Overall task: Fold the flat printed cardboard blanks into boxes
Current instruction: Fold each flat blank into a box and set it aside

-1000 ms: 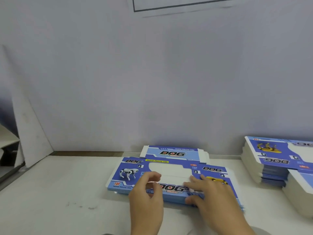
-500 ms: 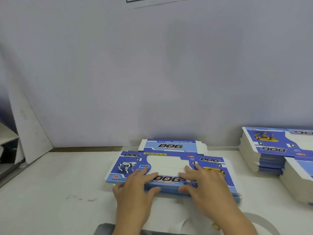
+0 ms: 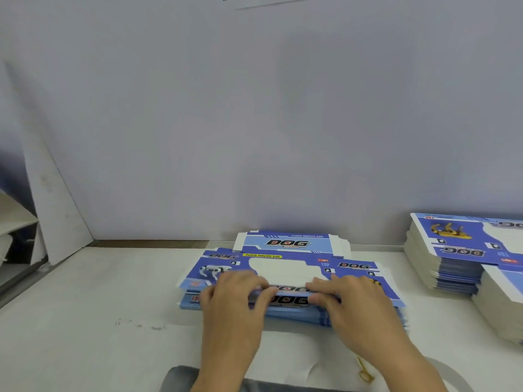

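Head view: my left hand and right hand pinch the top blank by its near flap — light, thin, creasable card — grip along edges.

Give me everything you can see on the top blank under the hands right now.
The top blank is printed cardboard, mostly blue with a white centre panel, a white robot dog at left, "DOG" logos and a yellow "FUNNY MOVING DOG" strip. It lies on a stack of like blanks on the white table, near the wall. Its near edge is lifted off the stack, pinched by the left hand and right hand; the far part lies flat.
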`<state>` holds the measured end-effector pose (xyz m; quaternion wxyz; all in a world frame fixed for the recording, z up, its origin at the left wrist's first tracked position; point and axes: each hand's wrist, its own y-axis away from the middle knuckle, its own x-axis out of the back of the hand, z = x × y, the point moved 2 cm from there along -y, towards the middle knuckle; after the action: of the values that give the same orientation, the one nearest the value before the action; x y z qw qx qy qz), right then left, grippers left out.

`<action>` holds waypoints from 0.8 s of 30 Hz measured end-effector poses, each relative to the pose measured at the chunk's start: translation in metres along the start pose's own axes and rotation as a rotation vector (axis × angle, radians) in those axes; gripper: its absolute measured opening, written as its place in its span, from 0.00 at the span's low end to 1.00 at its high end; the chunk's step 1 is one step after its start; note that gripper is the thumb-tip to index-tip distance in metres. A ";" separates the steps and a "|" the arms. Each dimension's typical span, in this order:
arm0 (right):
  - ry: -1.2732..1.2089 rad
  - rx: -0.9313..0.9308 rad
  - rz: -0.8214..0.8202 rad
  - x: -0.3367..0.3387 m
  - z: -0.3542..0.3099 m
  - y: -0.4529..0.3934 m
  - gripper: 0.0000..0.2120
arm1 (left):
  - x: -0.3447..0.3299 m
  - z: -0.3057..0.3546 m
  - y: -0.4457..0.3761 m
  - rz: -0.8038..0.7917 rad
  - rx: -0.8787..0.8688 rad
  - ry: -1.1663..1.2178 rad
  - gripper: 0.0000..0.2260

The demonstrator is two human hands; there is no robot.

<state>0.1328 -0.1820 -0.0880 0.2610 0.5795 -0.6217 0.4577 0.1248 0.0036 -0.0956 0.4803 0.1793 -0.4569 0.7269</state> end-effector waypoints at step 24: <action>-0.792 -0.025 0.417 0.079 0.008 -0.004 0.12 | 0.022 0.039 -0.024 0.105 0.405 1.171 0.22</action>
<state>0.1226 -0.2264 -0.0226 -0.0882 0.5695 -0.7825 0.2358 0.1282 -0.0141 -0.0486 0.5714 -0.1840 0.0212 0.7995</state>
